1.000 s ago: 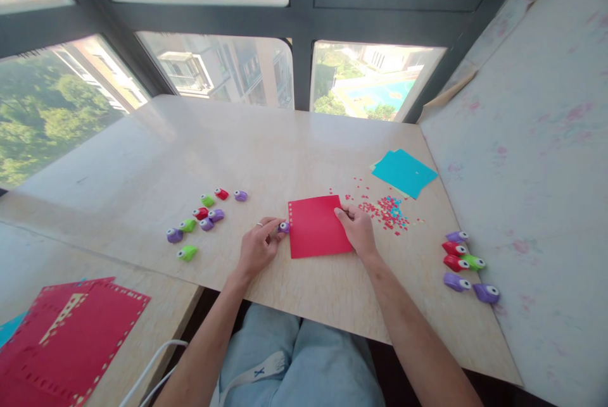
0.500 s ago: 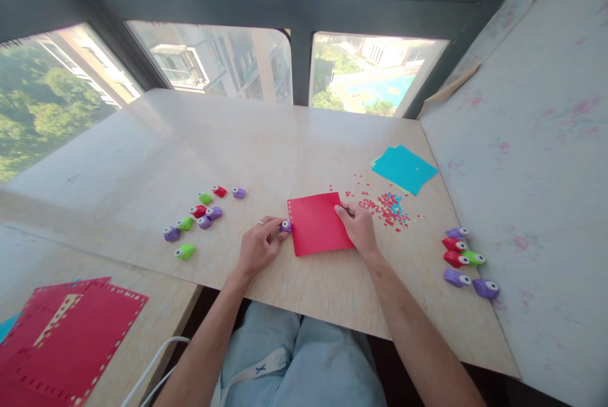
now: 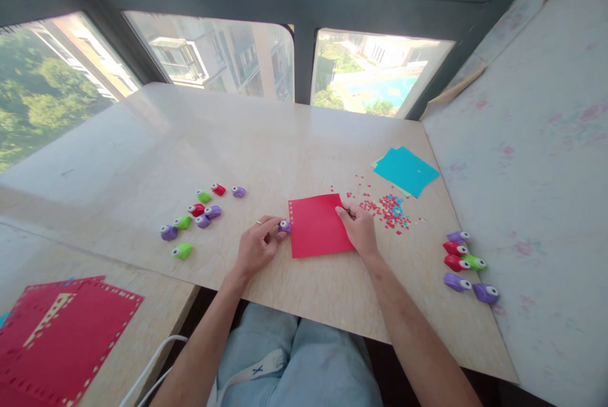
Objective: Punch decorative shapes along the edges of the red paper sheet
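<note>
Head view, forward and down over the table.

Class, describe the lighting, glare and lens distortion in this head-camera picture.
Head view: daylight from the windows washes the far table with pale glare; window frames bow from wide-angle distortion; the red paper and both hands, left and right, look sharp.

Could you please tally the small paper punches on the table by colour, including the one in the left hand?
Purple punches: 8
Red punches: 4
Green punches: 4
Total: 16
</note>
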Available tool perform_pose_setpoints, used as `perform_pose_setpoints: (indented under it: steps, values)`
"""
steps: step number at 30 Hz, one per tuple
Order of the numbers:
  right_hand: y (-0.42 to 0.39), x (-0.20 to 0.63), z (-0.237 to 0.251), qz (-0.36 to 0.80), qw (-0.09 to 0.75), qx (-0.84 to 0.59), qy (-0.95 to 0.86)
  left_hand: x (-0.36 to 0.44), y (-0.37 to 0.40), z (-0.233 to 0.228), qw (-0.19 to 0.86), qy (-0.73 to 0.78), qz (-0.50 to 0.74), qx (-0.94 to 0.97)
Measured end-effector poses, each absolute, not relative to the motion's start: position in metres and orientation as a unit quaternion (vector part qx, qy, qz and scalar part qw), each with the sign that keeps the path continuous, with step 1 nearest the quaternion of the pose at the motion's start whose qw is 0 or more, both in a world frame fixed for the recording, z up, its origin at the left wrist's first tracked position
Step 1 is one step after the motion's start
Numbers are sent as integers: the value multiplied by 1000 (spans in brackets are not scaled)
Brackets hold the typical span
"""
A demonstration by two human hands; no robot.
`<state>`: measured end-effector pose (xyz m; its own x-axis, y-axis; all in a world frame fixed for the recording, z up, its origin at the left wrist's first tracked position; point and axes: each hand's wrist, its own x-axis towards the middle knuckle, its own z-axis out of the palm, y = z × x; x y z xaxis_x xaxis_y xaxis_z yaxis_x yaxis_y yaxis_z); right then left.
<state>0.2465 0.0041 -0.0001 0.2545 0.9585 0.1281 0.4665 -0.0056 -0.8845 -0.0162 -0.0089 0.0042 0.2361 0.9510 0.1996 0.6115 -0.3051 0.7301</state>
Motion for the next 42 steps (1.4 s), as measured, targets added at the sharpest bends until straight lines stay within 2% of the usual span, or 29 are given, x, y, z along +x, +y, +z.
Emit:
perform_pose_setpoints:
  steps: [17,42]
  values:
    - [6,249,-3,307,457,-648,-526,-16,-8,1,227,520,309,763]
    - [4,243,-6,289,458,-653,-529,-16,-7,-1,235,516,307,764]
